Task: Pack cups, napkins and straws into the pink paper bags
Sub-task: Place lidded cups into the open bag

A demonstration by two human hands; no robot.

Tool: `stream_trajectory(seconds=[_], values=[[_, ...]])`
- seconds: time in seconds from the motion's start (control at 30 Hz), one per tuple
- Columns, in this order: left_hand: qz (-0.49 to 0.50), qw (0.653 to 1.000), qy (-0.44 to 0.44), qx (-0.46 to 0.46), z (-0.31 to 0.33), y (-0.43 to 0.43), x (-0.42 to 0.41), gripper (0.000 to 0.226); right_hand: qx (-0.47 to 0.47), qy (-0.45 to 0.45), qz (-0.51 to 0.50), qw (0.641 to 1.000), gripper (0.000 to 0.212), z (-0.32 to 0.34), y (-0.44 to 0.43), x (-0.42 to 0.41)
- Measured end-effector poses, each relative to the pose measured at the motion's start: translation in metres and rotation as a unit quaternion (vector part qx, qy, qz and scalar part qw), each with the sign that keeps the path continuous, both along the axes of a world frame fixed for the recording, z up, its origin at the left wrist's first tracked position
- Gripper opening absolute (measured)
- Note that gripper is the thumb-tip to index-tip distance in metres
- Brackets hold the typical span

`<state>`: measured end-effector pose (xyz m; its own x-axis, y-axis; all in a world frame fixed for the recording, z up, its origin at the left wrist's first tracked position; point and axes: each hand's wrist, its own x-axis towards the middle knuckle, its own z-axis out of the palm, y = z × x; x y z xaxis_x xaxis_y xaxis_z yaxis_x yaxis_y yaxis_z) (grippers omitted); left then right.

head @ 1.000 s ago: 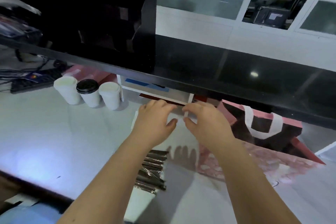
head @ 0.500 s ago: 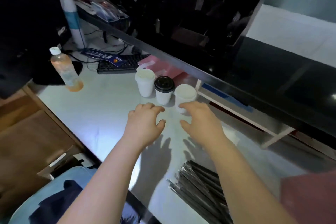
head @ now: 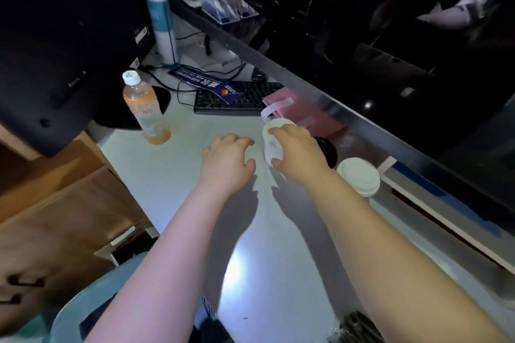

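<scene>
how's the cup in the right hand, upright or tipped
Upright: white cup, top facing up, right hand gripping its side.

Shop counter: monitor point(head: 64, 36), keyboard point(head: 237, 99), takeaway cups point(head: 359, 177).

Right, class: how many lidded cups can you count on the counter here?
3. One white-lidded cup gripped by the right hand; a black-lidded cup mostly hidden behind that hand; a second white-lidded cup stands right of it. Others may lie out of view.
</scene>
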<state>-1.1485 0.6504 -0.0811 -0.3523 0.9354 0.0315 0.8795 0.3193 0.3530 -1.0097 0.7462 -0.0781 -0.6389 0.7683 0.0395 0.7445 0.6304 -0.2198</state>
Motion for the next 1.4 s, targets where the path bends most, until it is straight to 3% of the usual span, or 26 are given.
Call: stream_trajectory(seconds=[0.23,0.33,0.67,0.83,1.1,1.27,1.4], values=[[-0.014,0.999,0.026,-0.021,-0.013,0.016,-0.014,0.046,0.004,-0.110,-0.023,0.994,0.076,-0.030,0.045,-0.035],[-0.014,0.999,0.031,-0.027,-0.012,0.016,-0.014,0.047,0.042,-0.096,-0.007,0.994,0.064,-0.031,0.041,-0.034],[-0.010,0.997,0.072,0.029,0.049,0.001,0.011,0.046,0.086,0.005,0.081,0.993,0.066,0.046,-0.023,0.028],[-0.042,0.991,0.092,0.091,0.095,-0.024,0.057,0.045,0.122,-0.006,0.093,0.988,0.068,0.094,-0.063,0.096],[-0.148,0.974,0.080,0.150,0.134,-0.053,0.202,0.043,0.219,-0.124,0.060,0.966,0.062,0.135,-0.137,0.258],[-0.247,0.953,0.060,0.162,0.145,-0.055,0.309,0.044,0.145,-0.131,-0.056,0.979,0.071,0.159,-0.178,0.372],[-0.329,0.925,0.047,0.182,0.153,-0.061,0.389,0.044,0.111,-0.087,-0.145,0.979,0.077,0.177,-0.213,0.456]])
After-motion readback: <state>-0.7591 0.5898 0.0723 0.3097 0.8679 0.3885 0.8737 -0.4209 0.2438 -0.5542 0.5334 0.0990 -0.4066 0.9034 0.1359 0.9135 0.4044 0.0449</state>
